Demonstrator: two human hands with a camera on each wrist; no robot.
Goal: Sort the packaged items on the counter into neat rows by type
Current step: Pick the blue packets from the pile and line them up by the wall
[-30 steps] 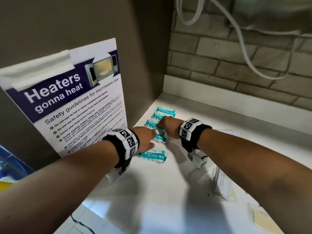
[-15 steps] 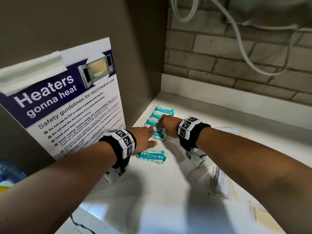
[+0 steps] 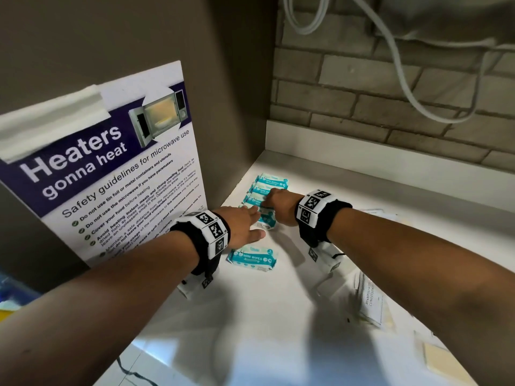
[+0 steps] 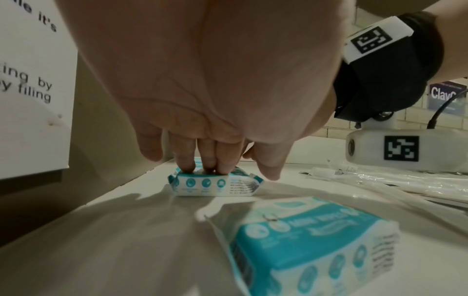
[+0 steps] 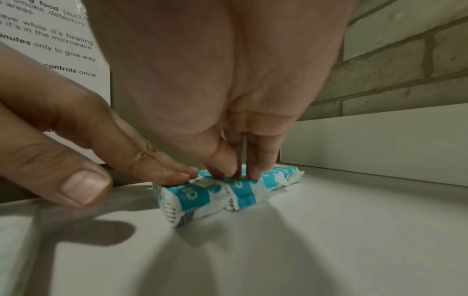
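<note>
Pressing down with straight fingertips, the left hand (image 3: 242,224) rests on the top of the nearest wipes pack in the row (image 3: 267,220), its thumb stretched out free to the side and nothing gripped. The right hand (image 3: 280,202) lies just beyond it, its fingers likewise extended and touching the tops of the next packs, thumb tip down beside them; neither hand closes round anything. The row of teal-and-white wipes packs (image 3: 271,183) runs along the left edge of the white counter (image 3: 278,316) toward the brick wall (image 3: 390,93), the packs lying flat and touching one another side by side. In the right wrist view two packs (image 5: 222,190) sit pressed together under the fingertips (image 5: 253,170). In the left wrist view three fingers (image 4: 207,160) bear on the top edge of the end pack. A loose wipes pack (image 3: 252,257), labelled MINI WIPES, lies flat on the counter apart from the row, nearer the person and just below the left wrist. Further right on the counter lie pale flat sachets (image 3: 370,302), one printed with shampoo and conditioner wording, blurred. A microwave safety poster (image 3: 111,176) hangs on the side panel left of the counter, and a white cable (image 3: 404,79) loops down the brick wall.
</note>
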